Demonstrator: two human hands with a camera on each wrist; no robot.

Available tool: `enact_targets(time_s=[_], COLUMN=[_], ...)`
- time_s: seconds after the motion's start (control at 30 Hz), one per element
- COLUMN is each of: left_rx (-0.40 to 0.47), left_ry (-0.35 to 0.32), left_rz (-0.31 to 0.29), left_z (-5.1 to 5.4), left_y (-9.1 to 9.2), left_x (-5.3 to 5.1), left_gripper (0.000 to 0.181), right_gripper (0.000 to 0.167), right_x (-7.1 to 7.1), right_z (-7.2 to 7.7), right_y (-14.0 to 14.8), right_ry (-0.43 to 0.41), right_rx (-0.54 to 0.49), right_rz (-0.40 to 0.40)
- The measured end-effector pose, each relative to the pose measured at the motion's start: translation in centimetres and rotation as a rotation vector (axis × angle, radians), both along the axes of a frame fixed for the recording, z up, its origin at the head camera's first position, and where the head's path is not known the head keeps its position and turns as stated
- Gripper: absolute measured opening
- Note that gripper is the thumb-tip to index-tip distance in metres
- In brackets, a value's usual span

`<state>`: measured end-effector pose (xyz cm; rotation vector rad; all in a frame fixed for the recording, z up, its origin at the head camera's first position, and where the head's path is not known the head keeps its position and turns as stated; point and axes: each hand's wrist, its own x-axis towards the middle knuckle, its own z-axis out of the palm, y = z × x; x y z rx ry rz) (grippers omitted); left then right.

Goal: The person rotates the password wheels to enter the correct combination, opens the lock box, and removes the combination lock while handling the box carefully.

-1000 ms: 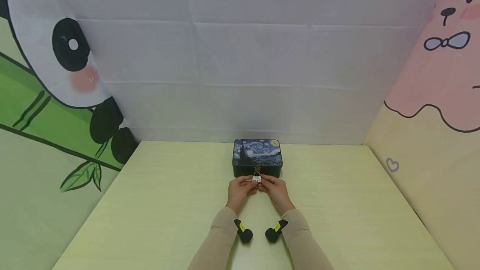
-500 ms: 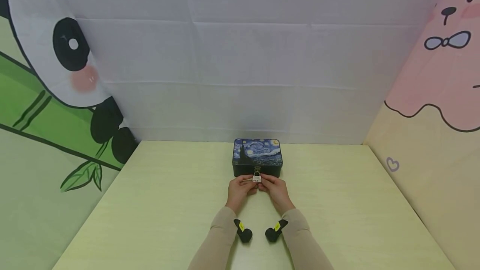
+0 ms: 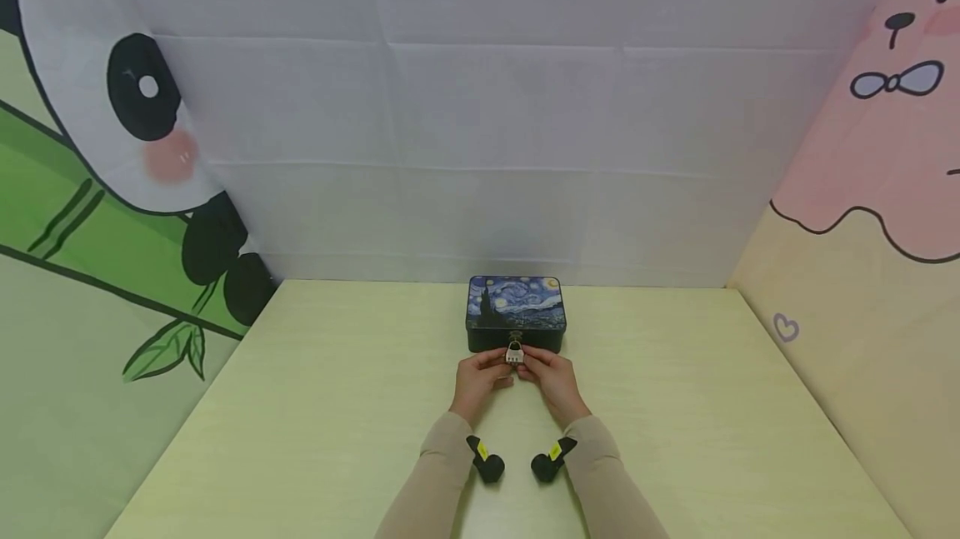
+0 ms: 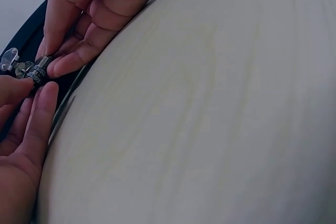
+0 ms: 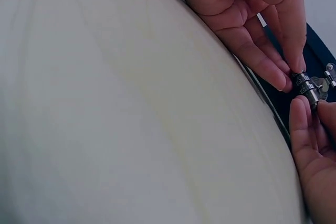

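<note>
A small combination padlock (image 3: 513, 355) with a dark shackle hangs from the front latch of a tin box (image 3: 516, 304). The box lid is down and bears a blue swirling night-sky picture; its sides are black. My left hand (image 3: 476, 381) pinches the padlock from the left, and my right hand (image 3: 555, 381) pinches it from the right. Number dials show on the padlock (image 4: 38, 72) in the left wrist view, beside the silvery latch (image 4: 9, 59). Fingertips lie on both ends of the padlock (image 5: 306, 86) in the right wrist view and partly hide it.
The box stands near the back edge of a pale wood-grain table (image 3: 337, 397), close to a white sheet wall (image 3: 487, 106). Cartoon-printed walls stand left (image 3: 75, 389) and right (image 3: 862, 314). Black devices with yellow labels (image 3: 489, 468) sit at both wrists.
</note>
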<state>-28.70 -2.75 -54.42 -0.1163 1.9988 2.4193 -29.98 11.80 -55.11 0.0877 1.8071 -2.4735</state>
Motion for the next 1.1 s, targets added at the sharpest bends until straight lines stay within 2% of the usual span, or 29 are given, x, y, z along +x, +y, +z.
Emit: enact_targets(time_s=[0.27,0.67,0.9,1.1], left_rx=[-0.031,-0.058,-0.083,-0.091], left_ry=[0.001,0.041,0.045,0.054], left_rz=[0.022,0.022,0.013,0.01], left_z=[-0.2,-0.5,2.4,2.4], left_y=[0.2,0.2,0.4,0.4], left_x=[-0.1,-0.3,1.2,1.3], left_gripper=[0.032,0.03,0.029,0.028], right_gripper=[0.03,0.031,0.031,0.03], right_x=[0.1,0.2,0.1,0.0], right_z=[-0.2,-0.1,-0.1,-0.2], right_y=[0.1,0.2,0.2,0.2], right_ry=[0.014,0.041,0.027,0.02], right_rx=[0.021,0.013,0.015,0.006], right_rz=[0.001,0.009,0.004,0.0])
